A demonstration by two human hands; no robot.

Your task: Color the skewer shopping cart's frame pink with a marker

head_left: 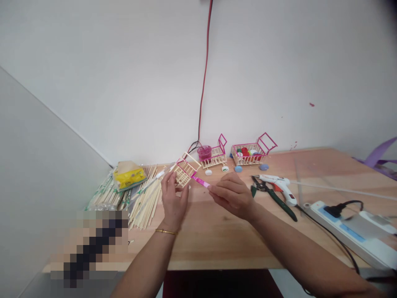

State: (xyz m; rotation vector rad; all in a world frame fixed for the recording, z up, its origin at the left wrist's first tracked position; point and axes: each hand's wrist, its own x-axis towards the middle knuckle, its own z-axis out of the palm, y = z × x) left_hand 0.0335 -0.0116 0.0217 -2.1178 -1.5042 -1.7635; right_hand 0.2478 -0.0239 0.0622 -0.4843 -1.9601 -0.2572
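Observation:
My left hand [174,194] grips a small cart [186,170] made of thin wooden sticks, tilted above the table. Some of its bars are magenta and others are bare wood. In my right hand [231,194] is a pink-stained paintbrush [201,181], its tip touching the cart's upper edge. Behind the hands, a cup of magenta paint [204,153] stands against a second stick cart [218,156], which has bottle-cap wheels and a magenta handle. To its right, a third cart [250,155] holds several coloured caps.
Bundled wooden sticks [147,203] and a yellow packet [129,176] lie at the left. Green-handled pliers [277,198], a glue gun [279,184] and a power strip [350,231] with cords occupy the right. A red-black cable [203,89] hangs down the wall behind.

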